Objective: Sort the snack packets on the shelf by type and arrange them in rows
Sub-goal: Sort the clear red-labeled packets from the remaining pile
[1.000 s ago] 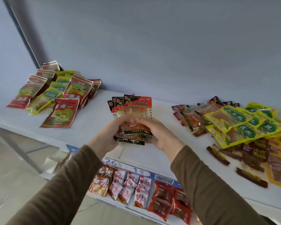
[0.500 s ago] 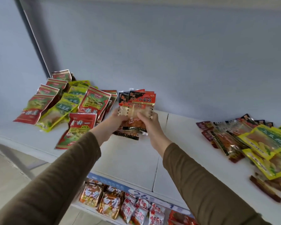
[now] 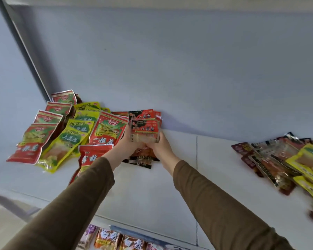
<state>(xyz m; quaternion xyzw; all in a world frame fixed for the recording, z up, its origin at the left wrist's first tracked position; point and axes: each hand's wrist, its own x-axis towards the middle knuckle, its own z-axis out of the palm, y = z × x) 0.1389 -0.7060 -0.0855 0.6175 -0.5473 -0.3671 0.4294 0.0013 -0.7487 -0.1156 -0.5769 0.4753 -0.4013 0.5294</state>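
A stack of black-and-red snack packets [image 3: 145, 130] is held far back on the white shelf [image 3: 215, 177], close to the rear wall. My left hand [image 3: 124, 147] grips the stack's left side and my right hand [image 3: 161, 147] grips its right side. The stack's lower ends rest on the shelf below my hands. Just to the left lie rows of red-and-green packets [image 3: 107, 129] and yellow-green packets [image 3: 65, 147]. A mixed heap of dark and yellow packets [image 3: 285, 159] lies at the right.
The grey back wall [image 3: 170, 69] rises right behind the stack. A lower shelf with small packets [image 3: 108, 239] shows under the shelf's front edge. A seam [image 3: 197, 159] runs across the shelf to the right of my hands.
Both hands have carried the black-and-red stack from near the shelf's front to the back, beside the red-and-green packets. The view has shifted left and forward.
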